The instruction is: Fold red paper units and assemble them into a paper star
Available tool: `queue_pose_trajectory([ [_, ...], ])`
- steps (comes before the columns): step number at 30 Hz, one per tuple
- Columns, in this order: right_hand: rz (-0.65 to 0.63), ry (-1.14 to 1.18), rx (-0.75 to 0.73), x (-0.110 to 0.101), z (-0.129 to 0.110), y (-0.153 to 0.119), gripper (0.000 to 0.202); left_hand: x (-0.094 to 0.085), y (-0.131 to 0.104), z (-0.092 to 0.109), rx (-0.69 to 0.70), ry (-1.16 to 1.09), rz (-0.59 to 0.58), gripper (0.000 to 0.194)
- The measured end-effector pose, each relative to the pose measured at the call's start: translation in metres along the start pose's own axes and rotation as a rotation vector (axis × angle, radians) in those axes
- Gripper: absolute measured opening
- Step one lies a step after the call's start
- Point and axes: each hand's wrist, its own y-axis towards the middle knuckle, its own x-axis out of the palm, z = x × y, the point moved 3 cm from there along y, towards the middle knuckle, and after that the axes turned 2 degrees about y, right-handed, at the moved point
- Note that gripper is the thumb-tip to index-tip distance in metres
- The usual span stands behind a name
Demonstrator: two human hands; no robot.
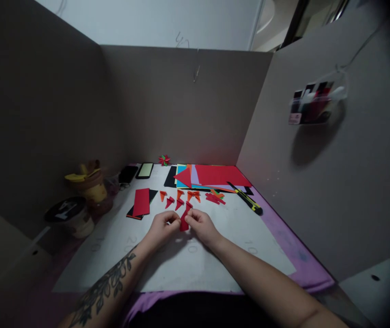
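- Head view: red paper piece (184,224) at middle of the white sheet (263,255) on the table, between both hands, near side of the small folded red pieces (179,203).
- Left hand (163,226): fingertips pinching its left edge.
- Right hand (204,226): thumb and finger pinching its right side, a bit farther up.
- Handling, judged: very light, thin, fairly crisp; bends and creases easily, could tear if pulled; little slip likely.
- Best hold: fingertip pinch at side edges or along a fold, light pressure; avoid squashing the narrow far end.
- Folded orange pieces (180,194) just beyond the red ones; look easy to crush, take by the folded edges.
- Red strips (215,198) to the right, flimsy; farther right, utility knife (249,202), stiff, best by its yellow-black handle.
- Red paper rectangle (142,202) to the left, flat; lift by an edge.
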Motion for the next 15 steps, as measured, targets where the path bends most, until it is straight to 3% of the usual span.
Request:
queue_pose_trajectory([
  [15,-0.067,-0.185,-0.074,0.0008,0.0006,-0.0007,0.018,-0.0069,0.0042,-0.0062,-0.048,-0.055,0.059,0.015],
])
